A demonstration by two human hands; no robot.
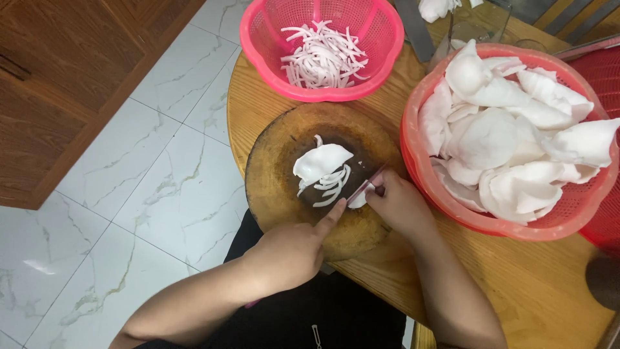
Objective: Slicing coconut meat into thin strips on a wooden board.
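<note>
A round wooden chopping block (271, 187) lies on the table edge. On it sit a curved white piece of coconut-like flesh (321, 161) and a few cut white strips (332, 187). My right hand (403, 207) grips a knife (368, 184), whose blade slants down onto a small white piece (357, 200). My left hand (290, 249) is curled, and its outstretched index finger presses on that small piece beside the blade.
A pink basket (258, 39) of white strips stands behind the block. A larger red basket (420, 168) heaped with white pieces is to the right. The round wooden table (549, 284) overhangs a white tiled floor (148, 174). A wooden cabinet (58, 77) is at far left.
</note>
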